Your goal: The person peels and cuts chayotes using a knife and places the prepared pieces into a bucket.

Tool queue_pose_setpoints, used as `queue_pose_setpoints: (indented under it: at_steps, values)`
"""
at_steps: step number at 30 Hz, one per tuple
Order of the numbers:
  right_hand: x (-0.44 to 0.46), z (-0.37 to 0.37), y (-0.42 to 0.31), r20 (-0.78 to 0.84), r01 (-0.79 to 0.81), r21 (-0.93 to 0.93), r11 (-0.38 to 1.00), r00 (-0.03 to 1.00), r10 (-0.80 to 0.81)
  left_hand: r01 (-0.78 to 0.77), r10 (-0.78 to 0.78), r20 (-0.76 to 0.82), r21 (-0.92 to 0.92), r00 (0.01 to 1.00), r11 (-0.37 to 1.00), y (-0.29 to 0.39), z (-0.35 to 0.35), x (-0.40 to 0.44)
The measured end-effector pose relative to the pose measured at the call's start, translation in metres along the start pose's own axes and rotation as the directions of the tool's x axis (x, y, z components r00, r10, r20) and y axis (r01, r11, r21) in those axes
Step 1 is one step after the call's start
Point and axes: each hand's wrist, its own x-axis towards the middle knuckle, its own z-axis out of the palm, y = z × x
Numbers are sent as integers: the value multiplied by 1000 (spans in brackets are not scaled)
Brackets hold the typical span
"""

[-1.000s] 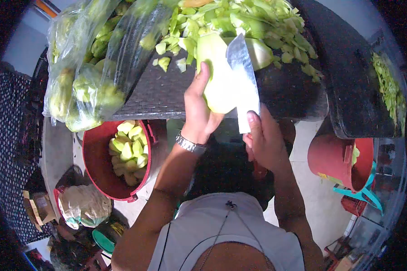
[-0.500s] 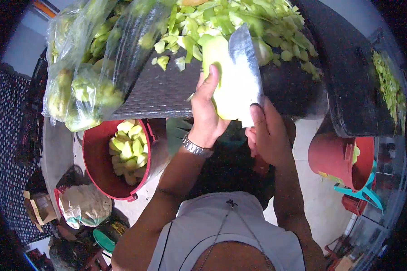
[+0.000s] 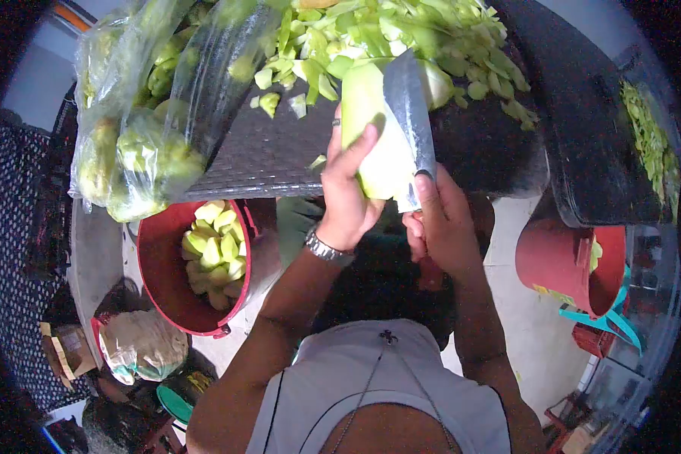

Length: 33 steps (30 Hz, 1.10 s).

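My left hand (image 3: pixel 349 185), with a metal watch at the wrist, is wrapped round a large pale green fruit (image 3: pixel 367 144); its exact kind I cannot tell. Its left side is greener, while the right side looks pale and cut. In my right hand (image 3: pixel 445 219) is a broad-bladed kitchen knife (image 3: pixel 412 106), gripped near the base of the blade, with the reddish handle showing below my fingers. The blade points away from me and lies flat along the fruit's right side. Beyond them, green peelings (image 3: pixel 431 34) lie heaped on the dark woven table (image 3: pixel 257 155).
Clear plastic bags (image 3: pixel 140 151) of green produce lie at the table's left. Below stands a red bucket (image 3: pixel 147 257) holding pale cut pieces (image 3: pixel 219 246). At right is another red bucket (image 3: pixel 548 265), beside a black surface (image 3: pixel 598 151) with more green scraps (image 3: pixel 651 144).
The knife has shifted slightly down and left along the fruit, and its blade has turned, looking darker. My right hand has moved a little left; the left hand barely moved.
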Motion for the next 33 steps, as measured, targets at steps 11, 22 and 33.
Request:
queue_pose_setpoints:
  at_steps: [11, 22, 33]
  values:
    - [-13, 4, 25, -33, 86, -153, 984, 995, -92, 61, -58, 34, -88, 998, 994, 8, -13, 21]
    - [-3, 2, 7, 23, 43, -145, 989, 999, -40, 81, -77, 63, -65, 995, 995, 19, -10, 18]
    - [-8, -28, 5, 149, -71, -279, 958, 982, 116, 6, -15, 118, 75, 993, 997, 12, -9, 19]
